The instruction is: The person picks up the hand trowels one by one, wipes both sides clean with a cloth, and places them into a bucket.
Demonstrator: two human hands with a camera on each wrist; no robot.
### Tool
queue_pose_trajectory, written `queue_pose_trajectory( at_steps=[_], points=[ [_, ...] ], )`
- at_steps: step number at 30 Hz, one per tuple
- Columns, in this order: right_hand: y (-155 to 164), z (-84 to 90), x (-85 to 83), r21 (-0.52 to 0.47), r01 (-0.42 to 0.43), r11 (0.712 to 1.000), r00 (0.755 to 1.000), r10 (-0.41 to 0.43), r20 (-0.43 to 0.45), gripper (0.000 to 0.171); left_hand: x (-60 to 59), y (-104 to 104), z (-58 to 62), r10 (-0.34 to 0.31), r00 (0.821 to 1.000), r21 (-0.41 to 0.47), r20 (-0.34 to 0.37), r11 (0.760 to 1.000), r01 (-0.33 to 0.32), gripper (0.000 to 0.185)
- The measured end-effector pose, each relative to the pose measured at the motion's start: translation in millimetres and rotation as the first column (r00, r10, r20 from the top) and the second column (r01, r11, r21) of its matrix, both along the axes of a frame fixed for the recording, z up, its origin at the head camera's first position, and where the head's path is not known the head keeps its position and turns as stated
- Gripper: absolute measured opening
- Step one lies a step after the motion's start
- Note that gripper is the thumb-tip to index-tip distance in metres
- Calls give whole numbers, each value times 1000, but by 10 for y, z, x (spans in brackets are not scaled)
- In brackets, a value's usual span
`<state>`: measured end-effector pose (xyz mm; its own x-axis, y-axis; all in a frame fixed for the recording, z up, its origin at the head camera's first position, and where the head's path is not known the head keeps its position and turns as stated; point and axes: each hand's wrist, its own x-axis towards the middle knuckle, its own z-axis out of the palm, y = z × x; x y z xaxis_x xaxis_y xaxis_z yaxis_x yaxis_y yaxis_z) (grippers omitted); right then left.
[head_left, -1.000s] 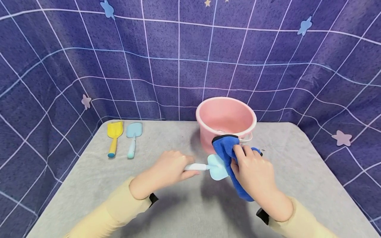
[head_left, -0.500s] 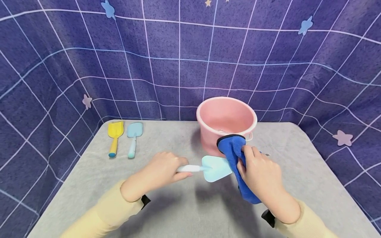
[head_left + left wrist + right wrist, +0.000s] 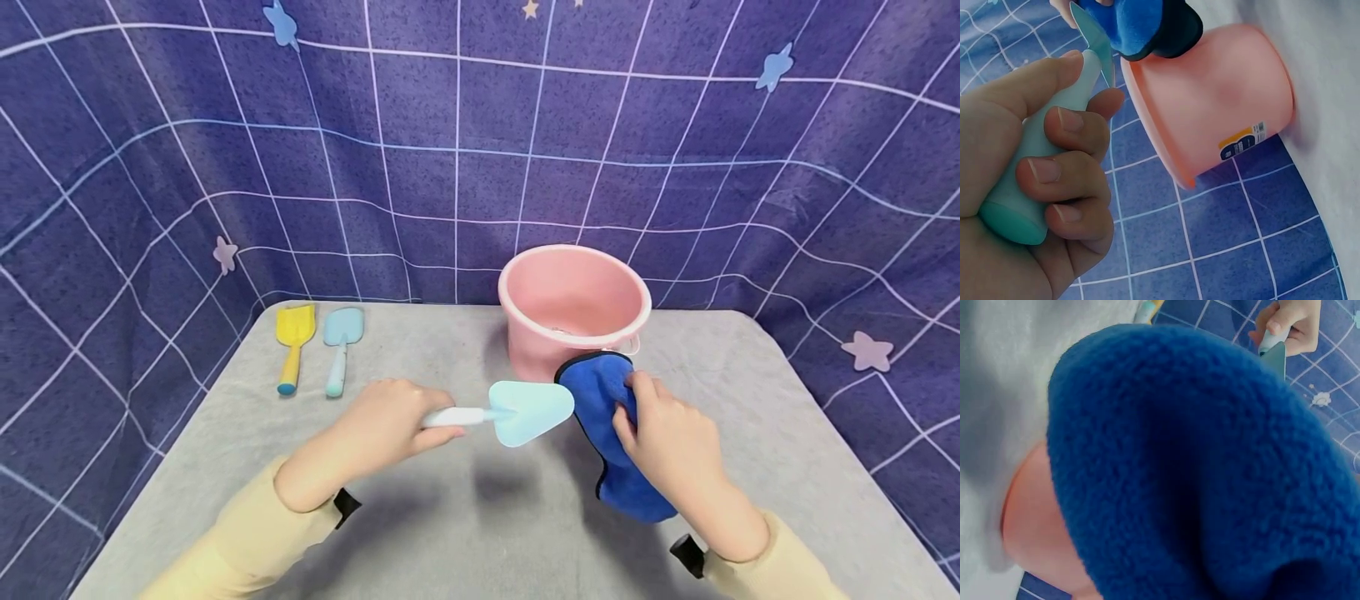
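Observation:
My left hand (image 3: 393, 421) grips the white handle of a light blue toy shovel (image 3: 528, 410), its blade pointing right above the table. In the left wrist view the fingers curl round the handle, whose end cap (image 3: 1013, 224) is green. My right hand (image 3: 671, 433) pinches a blue cloth (image 3: 611, 425) with black edging, which hangs down in front of the pink bucket (image 3: 525, 346). A small gap shows between blade and cloth in the head view. The cloth fills most of the right wrist view and hides the right fingers there.
Behind both hands the bucket stands near the table's back edge, a white handle fitting at its right side. At the back left of the grey table (image 3: 435, 350) lie a yellow shovel (image 3: 295, 346) and another light blue shovel (image 3: 342, 346). A purple gridded curtain (image 3: 420, 183) encloses the table.
The shovel has moved left with my left hand, and its blade has come out from behind the cloth. My right hand has shifted right and slightly down with the cloth.

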<state>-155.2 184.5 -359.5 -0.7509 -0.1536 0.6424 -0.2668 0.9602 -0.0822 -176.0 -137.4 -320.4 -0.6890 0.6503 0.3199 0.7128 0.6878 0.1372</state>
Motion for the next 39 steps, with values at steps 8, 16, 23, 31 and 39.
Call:
queue_pose_trajectory(
  at_steps=[8,16,23,31,39],
  points=[
    [22,154,69,-75,2,997,1000,-1,16,29,-2,-6,16,9,1000,-2,-18,1000,-9,20],
    [-3,310,133,-93,-10,996,999,5,-53,30,-30,52,-21,18,999,-39,-35,999,-20,21],
    [-59,424,163,-77,-34,996,992,24,-122,29,-54,147,-13,-6,1000,-35,-26,999,5,23],
    [-166,583,224,-68,-59,996,984,47,-170,29,-93,229,-30,-2,1000,-64,3,998,2,25],
    [-311,640,249,-18,-111,994,968,104,-231,29,-117,336,-20,-17,1000,-67,7,998,17,28]
  ],
)
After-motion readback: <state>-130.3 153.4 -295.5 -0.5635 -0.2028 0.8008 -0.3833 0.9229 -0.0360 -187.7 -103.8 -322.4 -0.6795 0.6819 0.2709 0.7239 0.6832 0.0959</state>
